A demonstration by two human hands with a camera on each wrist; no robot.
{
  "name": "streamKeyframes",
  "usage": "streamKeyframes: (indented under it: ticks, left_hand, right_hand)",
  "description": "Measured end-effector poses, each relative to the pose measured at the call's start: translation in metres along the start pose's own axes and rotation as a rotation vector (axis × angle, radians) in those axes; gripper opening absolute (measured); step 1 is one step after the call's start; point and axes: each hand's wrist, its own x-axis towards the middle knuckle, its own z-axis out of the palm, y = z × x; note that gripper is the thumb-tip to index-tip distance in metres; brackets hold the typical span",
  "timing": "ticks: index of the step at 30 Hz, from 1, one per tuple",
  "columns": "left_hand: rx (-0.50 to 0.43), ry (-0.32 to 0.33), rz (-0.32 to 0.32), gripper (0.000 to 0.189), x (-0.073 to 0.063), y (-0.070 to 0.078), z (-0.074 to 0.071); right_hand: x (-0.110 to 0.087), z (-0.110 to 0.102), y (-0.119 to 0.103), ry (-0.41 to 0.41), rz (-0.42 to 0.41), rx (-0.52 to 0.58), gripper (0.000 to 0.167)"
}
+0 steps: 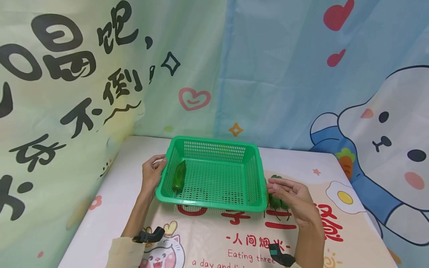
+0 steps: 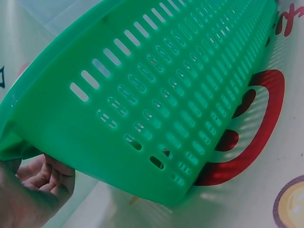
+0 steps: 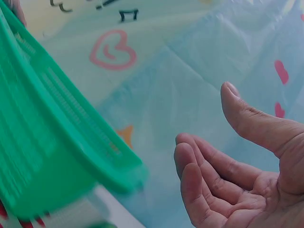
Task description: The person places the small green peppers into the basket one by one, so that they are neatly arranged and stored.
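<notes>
A green plastic basket (image 1: 214, 204) with slotted sides stands in the middle of the table, and a single long green pepper (image 1: 179, 176) lies along its left inside wall. My left hand (image 1: 153, 174) grips the basket's left rim; in the left wrist view its curled fingers (image 2: 59, 178) tuck beneath that rim. Beyond the opposite rim, my right hand (image 1: 296, 199) hovers with nothing in it. Its thumb and fingers stand apart and loosely bent in the right wrist view. More green peppers (image 1: 275, 203) lie on the table beside the basket's right side, partly hidden by that hand.
A printed mat (image 1: 214, 232) with red characters, a cat and a fried egg covers part of the white table (image 1: 117, 178). Behind it hangs a printed cloth backdrop (image 1: 268, 74), wrapping around the left side. Each wrist wears a dark band.
</notes>
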Motion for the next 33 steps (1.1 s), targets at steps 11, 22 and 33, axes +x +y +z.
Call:
streamKeyframes:
  ticks: [11,22,33]
  left_hand:
    - [-0.002,0.004,0.02,0.035,0.0,0.0,-0.001]
    - [-0.009,0.014,0.018,0.035,-0.001,-0.003,-0.002]
    - [-0.009,-0.002,0.046,0.033,0.004,-0.005,0.0]
  right_hand:
    - [-0.015,-0.045,0.017,0.272,0.213,-0.058,0.013]
    - [-0.013,-0.079,0.03,0.532,0.286,-0.221,0.039]
    - [-0.012,-0.112,0.049,0.648,0.304,-0.367,0.064]
